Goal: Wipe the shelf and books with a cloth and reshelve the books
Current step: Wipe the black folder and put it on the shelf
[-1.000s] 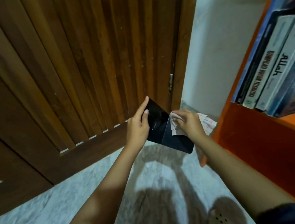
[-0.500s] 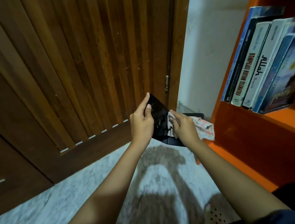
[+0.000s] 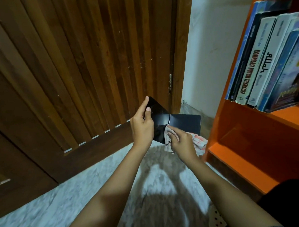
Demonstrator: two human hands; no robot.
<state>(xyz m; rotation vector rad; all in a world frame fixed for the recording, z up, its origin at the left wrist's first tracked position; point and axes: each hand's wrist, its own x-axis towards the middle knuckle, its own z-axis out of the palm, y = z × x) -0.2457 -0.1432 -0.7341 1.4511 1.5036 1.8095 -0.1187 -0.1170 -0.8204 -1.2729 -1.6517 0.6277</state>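
My left hand grips the left edge of a black L-shaped metal bookend, held in the air in front of the door. My right hand presses a crumpled white and pink cloth against the bookend's inner bend. To the right stands the orange shelf. Several books lean upright on its upper board, spines facing me; the compartment below them is bare.
A brown slatted wooden door fills the left and centre. A white wall lies between door and shelf. The floor is pale marble. A dotted slipper shows at the bottom right, beside my dark clothing.
The bookend has turned so its right plate now lies flat and wide. My right hand with the cloth slid down to the bend. The view shifted towards the shelf.
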